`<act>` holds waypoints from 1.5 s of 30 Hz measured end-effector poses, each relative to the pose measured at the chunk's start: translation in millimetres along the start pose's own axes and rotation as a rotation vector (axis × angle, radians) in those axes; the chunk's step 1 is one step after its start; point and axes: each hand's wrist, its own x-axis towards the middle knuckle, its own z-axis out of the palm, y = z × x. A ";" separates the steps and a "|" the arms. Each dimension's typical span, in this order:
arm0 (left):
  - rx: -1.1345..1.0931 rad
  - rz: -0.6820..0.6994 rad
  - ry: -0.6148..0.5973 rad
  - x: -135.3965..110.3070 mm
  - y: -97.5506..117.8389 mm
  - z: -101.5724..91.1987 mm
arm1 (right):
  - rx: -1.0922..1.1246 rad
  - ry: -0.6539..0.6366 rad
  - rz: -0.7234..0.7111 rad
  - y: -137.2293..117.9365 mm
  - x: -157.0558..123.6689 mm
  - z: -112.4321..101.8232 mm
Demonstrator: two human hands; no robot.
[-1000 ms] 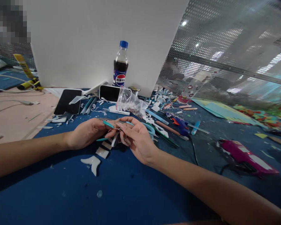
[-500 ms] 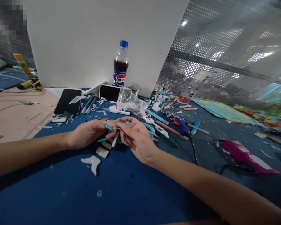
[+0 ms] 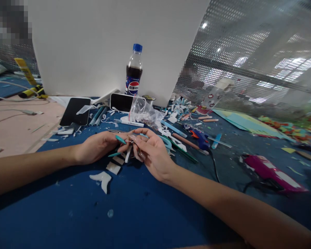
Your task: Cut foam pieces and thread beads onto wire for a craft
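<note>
Both forearms reach in from the lower edge and meet over the blue mat point(image 3: 150, 211), resting low on it, wrists nearly flat. The left hand point(image 3: 97, 148) lies palm inward with its knuckles up, thumb and forefinger drawn together at the tips, long teal nails pointing toward the other hand. The right hand point(image 3: 154, 155) comes in from the opposite side, turned slightly palm-down, its fingers curled and bunched so that the tips face the left hand's. Between the two sets of fingertips sits a small pale piece point(image 3: 128, 154), pinched from both sides and held just above the mat; it is too small to tell what it is. White scraps point(image 3: 102, 179) lie on the mat just below the hands. Behind them are a clear plastic bag point(image 3: 143, 112), a dark phone point(image 3: 75, 111) and a cola bottle point(image 3: 133, 74) standing upright against a white board point(image 3: 106, 45). A blue glue gun point(image 3: 200, 138) lies to the right.
</note>
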 end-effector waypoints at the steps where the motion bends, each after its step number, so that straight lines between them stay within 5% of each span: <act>1: -0.007 0.003 0.003 -0.1 -0.3 -0.3 | 0.000 0.000 -0.003 0.2 0.1 -0.2; 45: -0.007 -0.029 0.004 1.3 -1.1 0.1 | -0.111 -0.072 -0.079 -0.4 -3.2 2.5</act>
